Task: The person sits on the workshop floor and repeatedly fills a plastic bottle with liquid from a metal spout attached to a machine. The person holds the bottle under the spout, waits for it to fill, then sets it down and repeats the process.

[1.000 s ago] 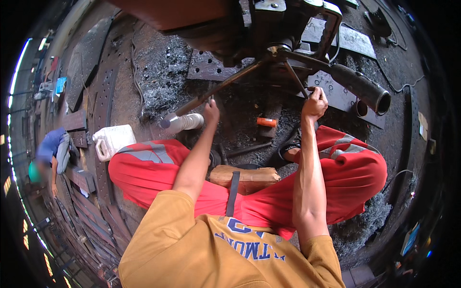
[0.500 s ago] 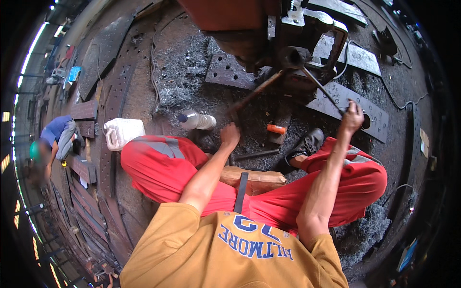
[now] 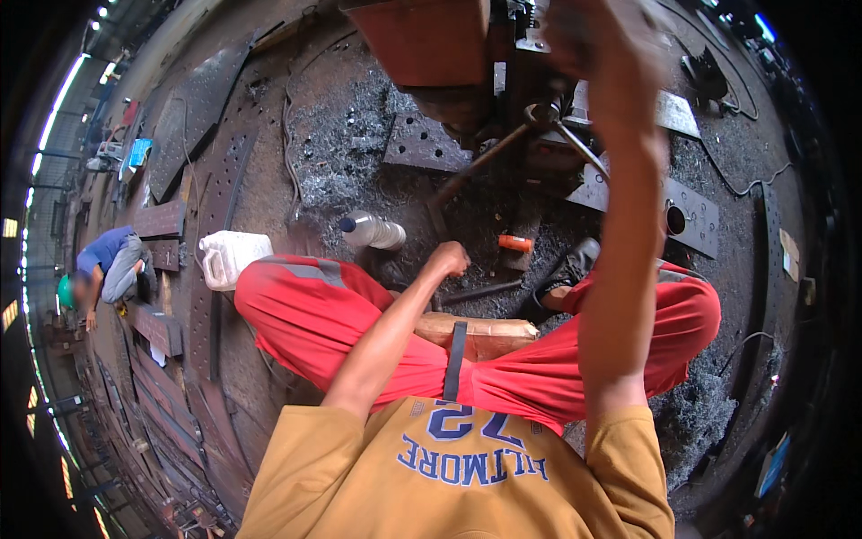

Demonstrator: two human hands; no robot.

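Note:
A drilling machine with a red-brown housing stands in front of me. Its spoked handle has a round hub; one rusty arm slants down to the left and another to the right. My left hand is closed in a loose fist above my lap, apart from the left arm of the handle, with nothing visible in it. My right hand is raised at the upper part of the machine, smeared by motion, its fingers unclear. My right forearm hides part of the machine and the plate behind it.
A plastic bottle and a white jug stand by my left knee. An orange cylinder lies between my feet. Drilled steel plates and metal shavings cover the ground. A co-worker in a green helmet bends down at far left.
My right hand has left the right arm of the handle and swung up to the machine's top. My left hand has drawn away from the left arm, slightly right and down.

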